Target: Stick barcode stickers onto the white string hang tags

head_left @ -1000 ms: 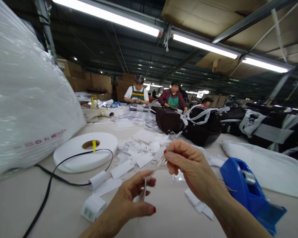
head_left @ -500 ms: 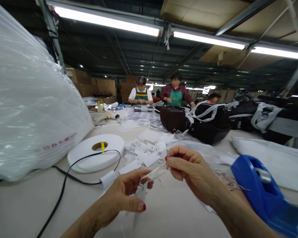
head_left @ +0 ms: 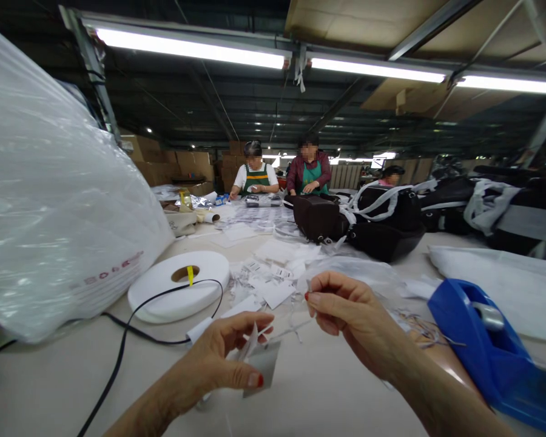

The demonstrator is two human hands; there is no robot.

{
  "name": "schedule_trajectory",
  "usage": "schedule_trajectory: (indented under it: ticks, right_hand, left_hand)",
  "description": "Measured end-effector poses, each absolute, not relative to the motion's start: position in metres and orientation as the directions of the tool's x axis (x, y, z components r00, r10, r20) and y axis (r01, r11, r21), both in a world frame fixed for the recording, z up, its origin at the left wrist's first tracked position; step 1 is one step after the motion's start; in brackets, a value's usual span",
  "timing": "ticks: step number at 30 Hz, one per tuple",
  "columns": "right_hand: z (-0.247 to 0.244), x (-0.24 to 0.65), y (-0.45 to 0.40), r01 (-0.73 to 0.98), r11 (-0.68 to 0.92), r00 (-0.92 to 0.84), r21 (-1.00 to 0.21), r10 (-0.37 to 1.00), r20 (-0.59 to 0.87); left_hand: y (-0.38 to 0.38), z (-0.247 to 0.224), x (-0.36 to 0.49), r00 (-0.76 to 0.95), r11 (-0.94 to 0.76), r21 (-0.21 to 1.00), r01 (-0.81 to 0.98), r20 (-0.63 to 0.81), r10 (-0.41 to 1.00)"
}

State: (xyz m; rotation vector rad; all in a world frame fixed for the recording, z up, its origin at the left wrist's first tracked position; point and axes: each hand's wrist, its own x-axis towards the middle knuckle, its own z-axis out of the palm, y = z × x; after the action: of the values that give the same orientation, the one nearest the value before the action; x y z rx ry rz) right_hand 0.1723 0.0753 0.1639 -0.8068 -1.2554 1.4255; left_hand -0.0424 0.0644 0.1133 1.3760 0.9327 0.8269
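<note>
My left hand (head_left: 230, 358) is closed around a small greyish hang tag (head_left: 266, 364), its thumb pressed on the tag's face. A thin white string (head_left: 286, 331) runs from the tag toward my right hand (head_left: 341, 303). The right thumb and forefinger pinch a small whitish piece at the string's end, too small to name surely. Just beyond both hands lies a loose heap of white tags (head_left: 273, 285), some printed with barcodes. To the left of the heap rests a big roll of white tape (head_left: 152, 297) with a yellow mark at its core.
A blue tape dispenser (head_left: 486, 358) stands at right beside tangled strings (head_left: 423, 328). A large plastic-wrapped bundle (head_left: 73, 243) fills the left side, with a black cord (head_left: 118, 358) below it. Dark bags (head_left: 318, 218) lie farther back. Two co-workers in aprons (head_left: 257, 179) stand across the table.
The tag in my left hand has turned so its flat face shows more. My right hand stays nearly in place. The co-workers' hands have shifted, and the view has moved slightly.
</note>
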Motion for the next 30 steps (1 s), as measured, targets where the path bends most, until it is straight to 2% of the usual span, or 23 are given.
schedule_trajectory:
  ticks: [6,16,19,26,28,30]
  right_hand:
    - [0.164,0.173,0.072,-0.246,0.104,-0.227,-0.964,0.96,0.161]
    - [0.17,0.169,0.065,-0.236,0.128,-0.203,-0.963,0.963,0.177]
    - [0.174,0.166,0.06,-0.214,0.119,-0.237,-0.97,0.957,0.169]
    - [0.179,0.16,0.048,-0.239,0.037,-0.398,-0.97,0.908,0.133]
    - [0.178,0.159,0.047,-0.242,0.02,-0.446,-0.97,0.886,0.13]
    - [0.177,0.158,0.045,-0.232,0.007,-0.491,-0.973,0.862,0.123]
  left_hand:
    - [0.063,0.132,-0.043,0.314,-0.105,0.918,0.383,-0.023,0.949]
    - [0.063,0.144,-0.04,0.261,-0.274,0.725,0.632,0.133,0.956]
    - [0.064,0.14,-0.041,0.274,-0.354,0.583,0.731,0.224,0.935]
    - [0.063,0.13,-0.037,0.381,-0.49,0.144,0.86,0.456,0.804]
    - [0.06,0.129,-0.034,0.411,-0.502,0.073,0.862,0.478,0.776]
    - [0.057,0.132,-0.03,0.421,-0.511,0.077,0.856,0.469,0.776]
